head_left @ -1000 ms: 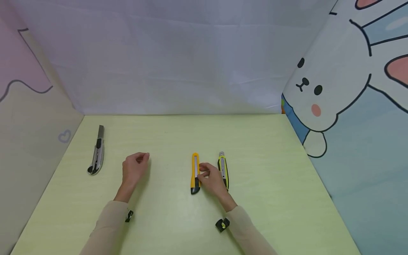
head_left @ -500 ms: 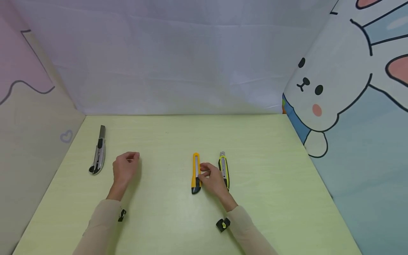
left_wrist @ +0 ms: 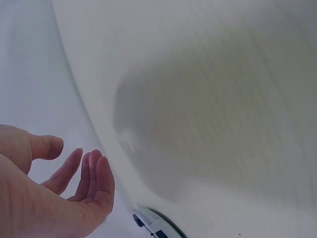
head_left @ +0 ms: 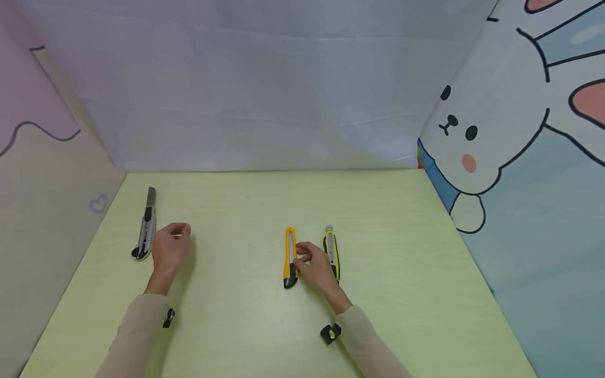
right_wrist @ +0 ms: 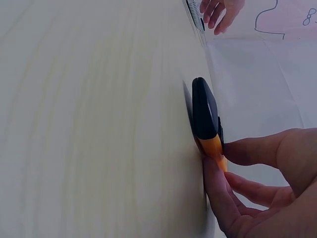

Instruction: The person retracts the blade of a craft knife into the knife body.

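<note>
Near edge of the surface [head_left: 236,325] out of frame. Closest: two sleeves [head_left: 371,344], black wrist mounts [head_left: 330,333] on them. Next, right of centre on the surface: right hand [head_left: 316,268], thumb and fingers pinching the yellow cutter [head_left: 287,254] from its right side. Its black end points to the near edge, other end to the back edge; lifted or resting, can't tell. Green-black cutter [head_left: 332,249] just right of it, partly behind that hand, not held. Toward the left edge: left hand [head_left: 169,251], thumb and bent fingers loosely apart in its wrist view, nothing held. Silver cutter [head_left: 147,228] just beside it, along the left edge near the back left corner; fingers look clear of it. Beyond the back edge, white cloth [head_left: 264,94]; past the right edge, rabbit print [head_left: 506,142].

Progress, my read: early. Grip on the yellow one done; silver and green-black not in hand. All three lie apart, so any bringing together or sorting looks undone.
</note>
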Demonstrator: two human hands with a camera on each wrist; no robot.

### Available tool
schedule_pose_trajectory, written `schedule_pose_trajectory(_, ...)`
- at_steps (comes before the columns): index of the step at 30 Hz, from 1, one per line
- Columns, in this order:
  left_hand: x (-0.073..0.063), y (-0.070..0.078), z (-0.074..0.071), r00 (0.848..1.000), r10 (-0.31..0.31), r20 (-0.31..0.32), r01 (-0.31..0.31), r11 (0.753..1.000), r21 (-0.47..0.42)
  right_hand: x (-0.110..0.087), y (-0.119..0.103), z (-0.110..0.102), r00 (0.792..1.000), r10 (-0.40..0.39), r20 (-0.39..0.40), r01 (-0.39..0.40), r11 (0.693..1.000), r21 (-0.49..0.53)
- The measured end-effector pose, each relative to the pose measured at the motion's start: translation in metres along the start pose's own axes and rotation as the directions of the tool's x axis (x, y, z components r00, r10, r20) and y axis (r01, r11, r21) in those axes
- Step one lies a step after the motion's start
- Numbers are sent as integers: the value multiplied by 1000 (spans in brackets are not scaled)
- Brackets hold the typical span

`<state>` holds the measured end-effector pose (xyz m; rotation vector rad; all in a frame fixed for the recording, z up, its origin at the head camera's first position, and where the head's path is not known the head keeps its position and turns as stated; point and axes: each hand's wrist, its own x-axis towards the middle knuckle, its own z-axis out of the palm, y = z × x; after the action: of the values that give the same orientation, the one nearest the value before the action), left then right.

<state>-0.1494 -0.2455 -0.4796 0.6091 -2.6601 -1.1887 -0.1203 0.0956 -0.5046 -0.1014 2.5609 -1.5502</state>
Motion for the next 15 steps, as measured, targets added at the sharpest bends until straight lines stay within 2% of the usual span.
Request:
schedule_pose_trajectory(3, 2, -3, -4, 1000, -13, -3, 13, 1000, -1, 0, 0, 0, 1000, -2, -1, 2, 1000, -3)
schedule_pose_trajectory(10, 6, -7, -13, 1000, -2, -26, 3, 1000, 19, -1, -1, 0, 1000, 2, -4, -2, 1000, -5)
schedule_pose_trajectory(15, 10, -13, -19, 999, -25, -47, 26, 1000, 17, -1, -2, 1, 1000, 8, -5, -8, 1000, -1)
